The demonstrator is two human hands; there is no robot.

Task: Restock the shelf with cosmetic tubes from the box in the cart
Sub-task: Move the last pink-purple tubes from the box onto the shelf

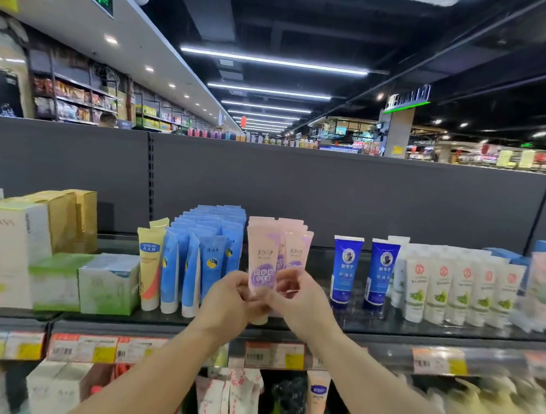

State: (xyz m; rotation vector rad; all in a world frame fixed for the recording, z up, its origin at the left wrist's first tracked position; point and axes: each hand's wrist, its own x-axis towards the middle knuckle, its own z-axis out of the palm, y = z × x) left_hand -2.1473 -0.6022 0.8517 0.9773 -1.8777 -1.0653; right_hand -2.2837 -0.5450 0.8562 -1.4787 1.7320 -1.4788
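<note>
On the top shelf [385, 326], blue tubes [211, 251] are stood left of centre. A pink tube [262, 260] is held upright at the shelf front, gripped low by the left hand [229, 299] and pinched by the right hand [295, 299], hands together. Further pink tubes [291, 230] are ranked just behind; white tubes [460, 289] are stood to the right.

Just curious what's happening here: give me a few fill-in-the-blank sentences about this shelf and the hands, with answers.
1. Both hands, left hand and right hand, hold tubes coloured ____.
2. The light blue tubes stand to the ____ of the pink tubes.
3. The number of dark blue tubes standing on the shelf is ____.

Answers: pink; left; two
</note>
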